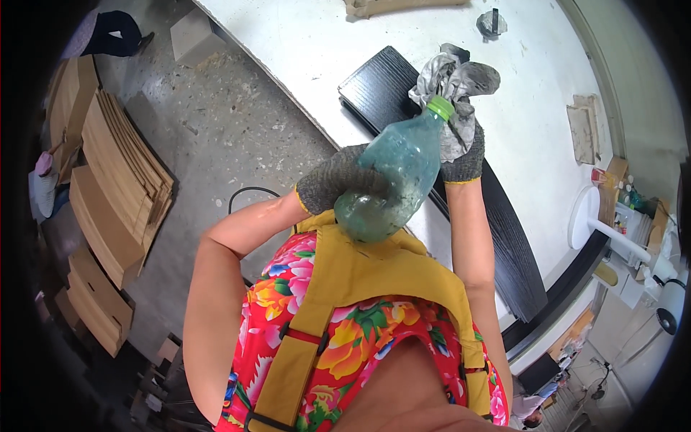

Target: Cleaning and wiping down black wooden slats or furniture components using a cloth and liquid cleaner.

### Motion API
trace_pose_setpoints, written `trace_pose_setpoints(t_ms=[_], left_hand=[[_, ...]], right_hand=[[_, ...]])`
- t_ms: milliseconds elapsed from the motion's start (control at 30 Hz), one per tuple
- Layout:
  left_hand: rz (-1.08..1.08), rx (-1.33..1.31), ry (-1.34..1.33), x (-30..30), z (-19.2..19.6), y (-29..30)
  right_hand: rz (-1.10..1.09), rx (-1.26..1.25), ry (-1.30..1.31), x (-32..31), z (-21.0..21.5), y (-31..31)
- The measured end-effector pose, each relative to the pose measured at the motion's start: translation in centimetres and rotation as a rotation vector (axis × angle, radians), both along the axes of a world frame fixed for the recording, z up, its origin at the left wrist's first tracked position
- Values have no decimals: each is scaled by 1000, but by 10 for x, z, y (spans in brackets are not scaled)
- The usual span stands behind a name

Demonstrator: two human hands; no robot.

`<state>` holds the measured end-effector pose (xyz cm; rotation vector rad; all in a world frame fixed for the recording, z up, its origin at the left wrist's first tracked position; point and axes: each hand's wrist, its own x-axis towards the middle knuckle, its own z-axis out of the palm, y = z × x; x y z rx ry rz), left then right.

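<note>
My left hand [337, 178], in a dark grey knit glove with a yellow cuff, is wrapped around a clear, greenish plastic bottle [409, 155]. The bottle is tilted, its green cap [440, 108] pointing away from me to the right. A crumpled, stained grey rag [436, 78] is in my right hand [469, 160], gloved the same way, and lies up against the cap. Most of the right fingers are hidden behind the cloth. Under both hands, a long black wood-grain board [504, 234] runs diagonally on the white table [317, 65].
Stacks of brown panels [119, 155] stand on the concrete floor to the left. A person [108, 34] is at the far left, another [47, 183] beside the panels. A small clear item [491, 25] sits at the table's far side. Shelves with bottles [637, 205] are at the right.
</note>
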<state>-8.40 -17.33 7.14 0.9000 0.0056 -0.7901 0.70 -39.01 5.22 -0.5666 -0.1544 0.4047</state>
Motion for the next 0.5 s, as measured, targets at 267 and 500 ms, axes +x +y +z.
trace_pose_setpoints(t_ms=[267,500], left_hand=[[138,-236,318,-23,-14,-7],[71,-703,741,-21,13,-18]], right_hand=[[-277,-959,-238,-4,-8,-6],[-256,-1068,-247,3,-23,-10]])
